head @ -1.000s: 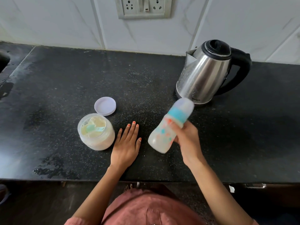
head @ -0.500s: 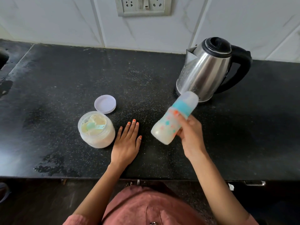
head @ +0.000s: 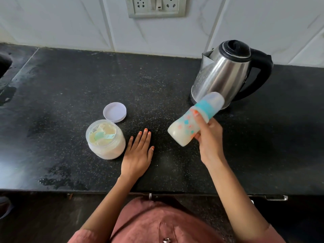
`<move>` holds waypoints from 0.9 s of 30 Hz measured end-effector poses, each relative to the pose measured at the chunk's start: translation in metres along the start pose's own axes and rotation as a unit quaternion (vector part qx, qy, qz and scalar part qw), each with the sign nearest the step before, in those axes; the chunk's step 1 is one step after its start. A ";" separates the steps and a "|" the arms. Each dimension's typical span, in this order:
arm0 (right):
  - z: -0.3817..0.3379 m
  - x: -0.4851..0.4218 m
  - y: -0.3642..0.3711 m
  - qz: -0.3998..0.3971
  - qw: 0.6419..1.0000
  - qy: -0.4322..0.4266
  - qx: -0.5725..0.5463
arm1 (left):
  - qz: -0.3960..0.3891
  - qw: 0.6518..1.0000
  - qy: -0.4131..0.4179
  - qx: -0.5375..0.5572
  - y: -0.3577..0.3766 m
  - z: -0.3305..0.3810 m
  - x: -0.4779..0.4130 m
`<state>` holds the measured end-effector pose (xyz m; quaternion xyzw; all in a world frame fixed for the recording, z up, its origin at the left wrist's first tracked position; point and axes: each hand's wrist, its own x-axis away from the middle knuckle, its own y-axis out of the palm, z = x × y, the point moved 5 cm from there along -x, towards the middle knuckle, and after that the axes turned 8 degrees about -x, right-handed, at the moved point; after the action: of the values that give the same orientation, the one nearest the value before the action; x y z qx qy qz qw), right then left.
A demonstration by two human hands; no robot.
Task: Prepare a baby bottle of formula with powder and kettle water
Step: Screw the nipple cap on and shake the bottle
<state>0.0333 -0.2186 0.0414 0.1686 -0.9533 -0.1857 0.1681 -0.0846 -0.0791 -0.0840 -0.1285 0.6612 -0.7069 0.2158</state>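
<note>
1. Rust-pink fabric shirt point(head: 157, 225), nearest you, at the bottom edge of the view; one small metal button point(head: 166, 240) shows on it.

2. Black speckled stone counter point(head: 70, 85), running the full width of the view. A wet patch point(head: 57, 179) lies near its front edge, left of your arm.

3. Your left hand point(head: 138, 153): palm down and flat on the counter, fingers straight and close together, holding nothing. It lies just beside item 5, to that item's right.

4. Your right hand point(head: 208, 135): fingers and thumb curled round the translucent plastic baby bottle point(head: 185, 127) printed with orange and teal shapes. You hold the bottle off the counter and tilted, its base low and to the left, its teal collar and clear cap high and to the right. The cap overlaps the foot of item 7. Milky liquid fills the lower part.

5. Clear round plastic jar point(head: 107, 139), open, upright on the counter, holding pale cream powder. A teal plastic scoop point(head: 103, 135) lies in the powder.

6. White round plastic lid point(head: 114, 112), flat on the counter just behind the jar.

7. Stainless steel electric kettle point(head: 226, 72) with a black lid and handle, upright at the right rear of the counter, its spout to the left.

8. Dark sink point(head: 4, 65), only its edge showing at far left.

9. White tiled wall point(head: 70, 23) with a grey-framed socket plate point(head: 157, 6).
</note>
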 end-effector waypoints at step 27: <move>0.015 0.025 0.017 -0.129 0.985 0.029 0.114 | 0.007 1.000 0.019 -0.018 0.002 0.000 0.002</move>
<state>0.0013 -0.2088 0.0416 0.3131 -0.9333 -0.0911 0.1503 -0.0860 -0.0797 -0.0865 -0.1144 0.6786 -0.6958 0.2057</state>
